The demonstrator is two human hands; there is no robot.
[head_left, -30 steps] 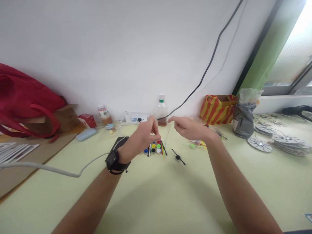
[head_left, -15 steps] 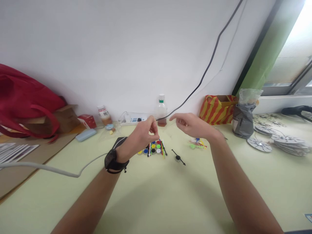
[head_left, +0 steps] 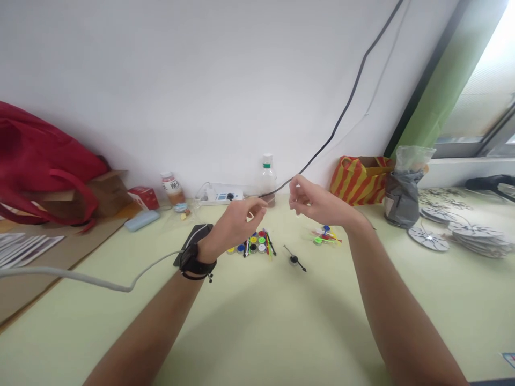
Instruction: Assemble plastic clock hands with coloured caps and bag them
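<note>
The pale green table [head_left: 257,332] carries colour pots [head_left: 253,247] with clock hands [head_left: 295,259] just beside them. A bottle [head_left: 267,179] and power strip [head_left: 219,195] sit by the wall. A striped bag [head_left: 358,179] and discs [head_left: 428,238] lie to the right, a grey cable [head_left: 80,277] to the left.

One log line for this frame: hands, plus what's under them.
left hand: over table, grip unclear | right hand: over table, fingers curled, grip unclear | below: coloured pieces, black pointer on table
</note>
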